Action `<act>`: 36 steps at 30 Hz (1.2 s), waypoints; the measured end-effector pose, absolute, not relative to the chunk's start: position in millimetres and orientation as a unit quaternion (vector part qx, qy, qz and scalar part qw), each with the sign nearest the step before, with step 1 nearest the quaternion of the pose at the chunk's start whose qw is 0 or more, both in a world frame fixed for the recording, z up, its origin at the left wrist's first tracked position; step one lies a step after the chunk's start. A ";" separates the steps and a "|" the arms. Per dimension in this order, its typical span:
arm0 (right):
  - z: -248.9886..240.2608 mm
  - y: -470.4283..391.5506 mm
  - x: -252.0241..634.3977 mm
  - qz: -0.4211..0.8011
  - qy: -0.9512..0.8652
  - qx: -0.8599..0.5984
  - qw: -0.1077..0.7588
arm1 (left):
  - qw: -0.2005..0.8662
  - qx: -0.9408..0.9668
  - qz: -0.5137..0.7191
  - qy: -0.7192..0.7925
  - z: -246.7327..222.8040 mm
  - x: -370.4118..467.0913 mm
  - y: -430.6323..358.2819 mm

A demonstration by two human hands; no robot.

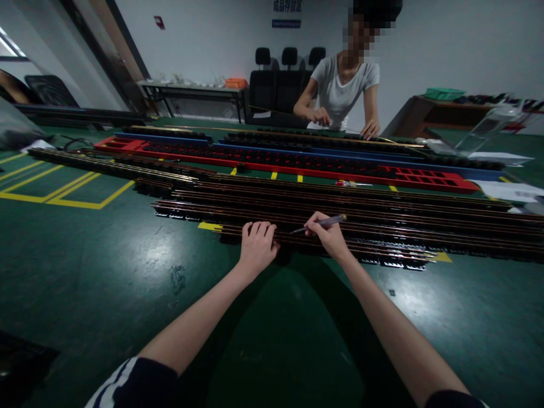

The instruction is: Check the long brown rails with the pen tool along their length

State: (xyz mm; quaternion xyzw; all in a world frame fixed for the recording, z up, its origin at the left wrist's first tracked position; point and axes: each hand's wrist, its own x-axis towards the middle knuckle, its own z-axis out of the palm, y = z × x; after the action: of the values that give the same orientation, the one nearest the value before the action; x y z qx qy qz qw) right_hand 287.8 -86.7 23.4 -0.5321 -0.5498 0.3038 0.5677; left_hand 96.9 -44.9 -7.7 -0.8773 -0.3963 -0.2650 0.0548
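Observation:
My right hand [328, 231] is closed around a slim screwdriver [326, 221], its thin shaft pointing left and down at the nearest strip. Long black strips [382, 218] with copper-coloured rods along them lie side by side across the green surface. On the left, my left hand [258, 245] grips the near edge of the front strip [229, 231], fingers bent over its top and thumb at the right side. The screwdriver's tip is close to the strip, between my two hands; whether it touches cannot be made out.
Beyond the strips lie a long red rail [272, 165] and a blue rail [340, 154]. A second screwdriver [348, 183] rests near the red rail. Across from me works a person in a white shirt [346, 85]. A clear bottle [488, 129] and papers [510, 190] are at right.

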 end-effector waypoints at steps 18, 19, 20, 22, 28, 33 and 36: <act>29.6 -88.1 280.9 0.333 -0.538 -0.535 0.561 | 0.066 -0.885 -0.249 -0.388 -6.0 96.1 -47.0; 29.7 -88.2 280.9 0.333 -0.538 -0.533 0.561 | 0.065 -0.885 -0.249 -0.388 -5.7 96.0 -47.0; 29.7 -88.2 281.0 0.333 -0.538 -0.532 0.562 | 0.064 -0.885 -0.249 -0.389 -5.5 95.9 -46.8; 29.7 -88.1 281.1 0.334 -0.538 -0.531 0.563 | 0.061 -0.885 -0.249 -0.389 -5.3 95.7 -46.5; 30.3 -88.0 280.0 0.339 -0.538 -0.527 0.564 | 0.057 -0.885 -0.249 -0.389 -5.5 95.4 -46.7; 30.7 -87.8 280.0 0.343 -0.524 -0.523 0.578 | 0.058 -0.885 -0.248 -0.390 -5.2 95.8 -47.2; 31.6 -88.1 283.0 0.333 -0.511 -0.524 0.594 | 0.059 -0.884 -0.248 -0.391 -4.5 95.8 -47.3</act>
State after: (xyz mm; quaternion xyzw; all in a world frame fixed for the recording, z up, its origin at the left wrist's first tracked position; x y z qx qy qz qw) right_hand 283.0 -88.1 31.6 -0.5241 -0.5114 0.3330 0.5941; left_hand 95.8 -47.3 -4.5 -0.8844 -0.3909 -0.2479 0.0592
